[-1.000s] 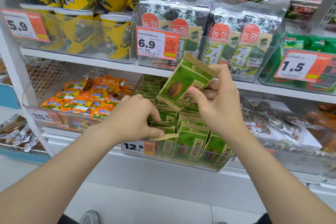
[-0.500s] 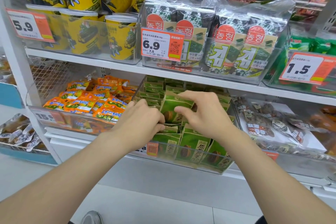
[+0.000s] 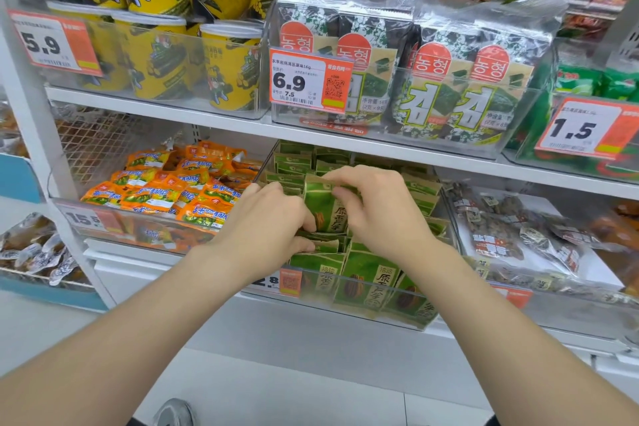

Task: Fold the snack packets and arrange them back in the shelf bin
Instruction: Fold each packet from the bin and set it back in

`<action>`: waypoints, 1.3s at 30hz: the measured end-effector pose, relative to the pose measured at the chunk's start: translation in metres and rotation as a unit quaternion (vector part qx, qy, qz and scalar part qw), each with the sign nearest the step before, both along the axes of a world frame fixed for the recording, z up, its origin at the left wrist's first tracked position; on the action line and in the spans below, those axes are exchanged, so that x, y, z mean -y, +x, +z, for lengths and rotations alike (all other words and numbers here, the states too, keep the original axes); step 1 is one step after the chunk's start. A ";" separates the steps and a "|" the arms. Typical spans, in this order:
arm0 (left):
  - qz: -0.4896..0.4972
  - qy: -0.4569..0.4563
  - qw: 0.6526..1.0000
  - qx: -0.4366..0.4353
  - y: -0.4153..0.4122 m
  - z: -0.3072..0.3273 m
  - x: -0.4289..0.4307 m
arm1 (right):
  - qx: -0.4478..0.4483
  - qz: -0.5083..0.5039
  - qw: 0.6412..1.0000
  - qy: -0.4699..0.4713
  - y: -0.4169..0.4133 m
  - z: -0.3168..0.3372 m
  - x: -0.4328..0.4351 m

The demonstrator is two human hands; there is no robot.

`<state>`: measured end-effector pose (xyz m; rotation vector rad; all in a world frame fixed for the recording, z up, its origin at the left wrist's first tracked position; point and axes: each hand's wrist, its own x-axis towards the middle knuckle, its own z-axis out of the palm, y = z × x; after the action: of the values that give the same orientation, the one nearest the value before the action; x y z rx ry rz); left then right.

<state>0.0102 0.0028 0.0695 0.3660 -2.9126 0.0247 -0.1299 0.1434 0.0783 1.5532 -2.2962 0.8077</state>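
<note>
- Silver-wrapped snacks (image 3: 31, 249): loose heap in a low bin at far left, below the main shelves.
- Yellow tubs (image 3: 228, 66): upper shelf, left, standing in a clear bin behind price tag 5.9 (image 3: 52, 41).
- Orange packets (image 3: 166, 190): lower shelf, piled loosely in a clear bin just left of the shelf bin.
- Left grip (image 3: 266, 218): reaches into the left side of the shelf bin. Its fingers are curled. Thumb and forefinger pinch the folded tan top of a row packet (image 3: 326, 247), and the forefinger tip touches the lower left edge of the held packet.
- Held packet (image 3: 326, 207): green with a nut picture, upright, inside the shelf bin between the two grips and just behind the front rows.
- Shelf bin (image 3: 363, 290): clear-walled, on the lower shelf at centre. It holds rows of matching green packets standing upright, front to back.
- Price tag 6.9 (image 3: 311, 79): clipped to the upper bin directly above the shelf bin.
- Right grip (image 3: 380, 211): its fingers curl over the top edge of the held packet and clasp it from above and from the right.
- Seaweed packs (image 3: 449, 90): upper shelf, centre right, upright in clear wrap.
- Clear-wrapped dark snacks (image 3: 511, 235): lower shelf, just right of the shelf bin.
- Price tag 1.5 (image 3: 581, 130): upper shelf, far right.
</note>
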 end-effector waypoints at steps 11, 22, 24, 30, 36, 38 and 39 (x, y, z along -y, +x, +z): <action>0.061 0.044 0.996 -0.047 -0.009 0.001 0.000 | 0.019 -0.026 0.990 0.137 -0.003 0.011 0.025; 0.034 0.183 0.974 -0.129 0.000 -0.003 0.019 | 0.064 -0.068 0.987 0.131 0.006 0.001 0.015; 0.031 0.163 0.976 -0.140 0.002 0.000 0.020 | 0.057 -0.101 0.992 0.046 0.001 -0.001 0.014; -0.004 0.093 0.996 -0.012 -0.001 -0.004 0.016 | 0.051 -0.096 0.991 0.073 -0.009 -0.005 0.029; -0.041 0.146 0.988 -0.006 -0.002 -0.006 0.017 | 0.086 -0.089 0.971 0.206 -0.012 0.003 0.037; -0.052 0.141 0.989 -0.015 0.000 -0.008 0.016 | 0.090 -0.103 0.969 0.204 -0.010 0.001 0.039; -0.057 0.136 0.989 -0.018 0.000 -0.008 0.016 | 0.089 -0.112 0.970 0.195 -0.009 0.000 0.040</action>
<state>0.0102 -0.0130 0.0619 0.2388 -2.8984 -0.3952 -0.1388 0.1030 0.0781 1.3672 -2.8347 0.4729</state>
